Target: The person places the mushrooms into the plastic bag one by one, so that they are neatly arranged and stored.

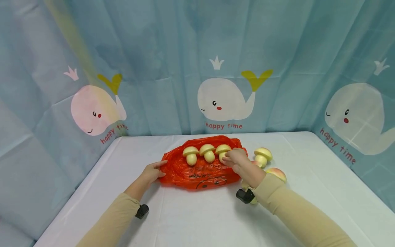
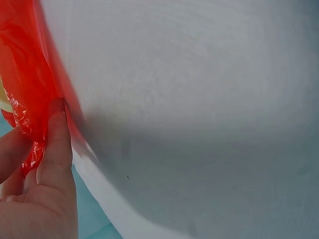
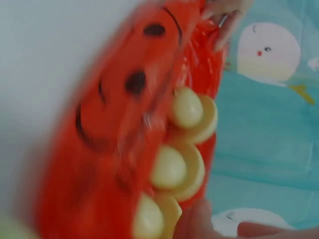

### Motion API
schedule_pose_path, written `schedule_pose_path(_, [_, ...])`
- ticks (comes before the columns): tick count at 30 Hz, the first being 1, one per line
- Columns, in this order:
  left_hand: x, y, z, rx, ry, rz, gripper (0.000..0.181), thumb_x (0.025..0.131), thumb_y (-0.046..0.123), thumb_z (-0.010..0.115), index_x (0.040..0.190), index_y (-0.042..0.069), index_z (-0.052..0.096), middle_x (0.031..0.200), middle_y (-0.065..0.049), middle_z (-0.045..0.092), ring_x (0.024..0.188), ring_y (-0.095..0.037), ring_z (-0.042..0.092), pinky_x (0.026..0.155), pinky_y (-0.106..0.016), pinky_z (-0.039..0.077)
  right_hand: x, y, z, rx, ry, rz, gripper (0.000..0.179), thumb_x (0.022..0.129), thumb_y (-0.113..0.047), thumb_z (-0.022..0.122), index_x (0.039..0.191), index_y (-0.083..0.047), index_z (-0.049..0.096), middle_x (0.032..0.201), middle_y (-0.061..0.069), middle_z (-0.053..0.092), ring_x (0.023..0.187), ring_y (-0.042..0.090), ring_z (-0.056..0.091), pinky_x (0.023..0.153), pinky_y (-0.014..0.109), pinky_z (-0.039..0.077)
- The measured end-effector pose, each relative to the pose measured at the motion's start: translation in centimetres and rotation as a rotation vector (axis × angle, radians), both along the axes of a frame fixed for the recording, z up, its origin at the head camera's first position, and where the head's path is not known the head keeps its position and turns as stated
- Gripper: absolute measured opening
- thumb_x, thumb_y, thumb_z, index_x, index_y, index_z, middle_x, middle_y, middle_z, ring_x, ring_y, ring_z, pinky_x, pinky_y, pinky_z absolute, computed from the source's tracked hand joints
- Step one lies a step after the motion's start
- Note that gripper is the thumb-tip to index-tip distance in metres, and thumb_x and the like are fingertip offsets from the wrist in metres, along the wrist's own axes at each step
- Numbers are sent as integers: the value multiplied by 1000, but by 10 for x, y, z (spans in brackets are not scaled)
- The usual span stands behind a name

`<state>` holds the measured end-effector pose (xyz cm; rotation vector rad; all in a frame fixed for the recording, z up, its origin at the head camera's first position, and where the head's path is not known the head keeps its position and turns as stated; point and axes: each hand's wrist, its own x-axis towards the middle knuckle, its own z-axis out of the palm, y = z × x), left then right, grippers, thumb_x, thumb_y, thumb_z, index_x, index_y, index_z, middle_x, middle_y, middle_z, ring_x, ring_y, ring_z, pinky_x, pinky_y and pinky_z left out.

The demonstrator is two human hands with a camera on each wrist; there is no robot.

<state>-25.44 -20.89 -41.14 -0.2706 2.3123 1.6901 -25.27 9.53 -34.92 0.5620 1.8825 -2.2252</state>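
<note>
A red plastic bag point(image 1: 182, 175) printed with a dark smiling face lies on the table. Three pale yellow toy mushrooms, a left one point(image 1: 191, 156), a middle one point(image 1: 207, 153) and a right one point(image 1: 222, 151), sit in a row at its mouth, stems toward me. My left hand point(image 1: 152, 172) pinches the bag's left edge between thumb and fingers, as the left wrist view also shows. Beside the right mushroom point(image 3: 149, 216) is my right hand point(image 1: 239, 163). Its fingers are spread apart in the right wrist view, one close against the cap; whether it touches is unclear.
Right of the bag, another mushroom point(image 1: 263, 156) stands on the white table point(image 1: 191, 219). A pinkish-yellow peach point(image 1: 276, 174) lies near my right sleeve, with other pale pieces partly hidden under that wrist. A blue whale-print curtain point(image 1: 172, 85) hangs behind the table.
</note>
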Motion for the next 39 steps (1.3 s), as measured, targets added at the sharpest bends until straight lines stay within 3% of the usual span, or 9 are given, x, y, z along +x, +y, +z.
schedule_pose_path(3, [1, -1, 1, -2, 0, 6, 59, 90, -11, 51, 147, 4, 41, 153, -26, 26, 118, -34, 42, 76, -27, 49, -6, 12, 13, 200, 92, 123, 60, 97, 2, 44, 152, 3, 19, 148, 27, 32, 121, 37, 49, 99, 41, 45])
schedule_pose_path(7, [2, 0, 1, -11, 9, 8, 58, 91, -10, 51, 146, 4, 42, 153, -26, 26, 123, -36, 39, 79, -28, 48, -22, 31, 15, 766, 319, 440, 54, 95, -10, 60, 142, 7, 39, 135, 28, 47, 120, 40, 48, 99, 49, 42])
schedule_pose_path(10, [3, 1, 1, -12, 18, 11, 58, 90, -11, 51, 146, 3, 43, 152, -26, 27, 124, -36, 38, 78, -28, 48, -35, 42, 7, 1188, 487, 680, 61, 90, -24, 70, 138, 4, 47, 138, 25, 47, 128, 45, 38, 103, 58, 33])
schedule_pose_path(13, [3, 2, 1, -20, 20, 15, 57, 90, -11, 50, 145, 3, 44, 151, -27, 30, 120, -36, 41, 76, -28, 49, -45, 47, -4, 1405, 589, 819, 71, 84, -34, 76, 140, 0, 48, 147, 22, 39, 135, 51, 25, 103, 69, 21])
schedule_pose_path(17, [3, 3, -2, -44, 29, 23, 55, 90, -11, 52, 143, 3, 47, 150, -27, 32, 113, -34, 44, 72, -26, 48, -56, 46, -17, 1493, 645, 851, 83, 79, -44, 78, 144, -4, 44, 154, 21, 28, 139, 52, 12, 101, 75, 13])
schedule_pose_path(23, [3, 4, -2, -61, 51, 35, 56, 89, -12, 53, 142, 3, 48, 148, -27, 35, 110, -33, 45, 71, -26, 49, -68, 45, -27, 1600, 681, 872, 91, 74, -53, 78, 142, -2, 46, 157, 25, 17, 140, 52, 8, 99, 78, 11])
schedule_pose_path(33, [6, 5, -1, -57, 57, 39, 56, 88, -13, 53, 142, 2, 49, 147, -26, 37, 109, -33, 47, 73, -28, 50, -76, 44, -22, 1700, 775, 749, 49, 80, -36, 79, 115, -7, 59, 152, 27, 28, 136, 54, 21, 96, 79, 17])
schedule_pose_path(36, [5, 5, 0, -55, 56, 32, 56, 88, -13, 52, 142, 2, 48, 147, -27, 36, 109, -33, 47, 74, -29, 51, -79, 44, -19, 1701, 778, 746, 43, 84, -29, 76, 118, -9, 60, 150, 26, 31, 136, 54, 22, 95, 79, 19])
schedule_pose_path(39, [4, 5, -1, -59, 50, 34, 56, 88, -13, 52, 142, 3, 48, 147, -27, 36, 110, -33, 47, 75, -29, 51, -82, 43, -16, 1676, 763, 792, 49, 85, -28, 75, 128, -9, 59, 151, 25, 32, 136, 54, 21, 96, 79, 18])
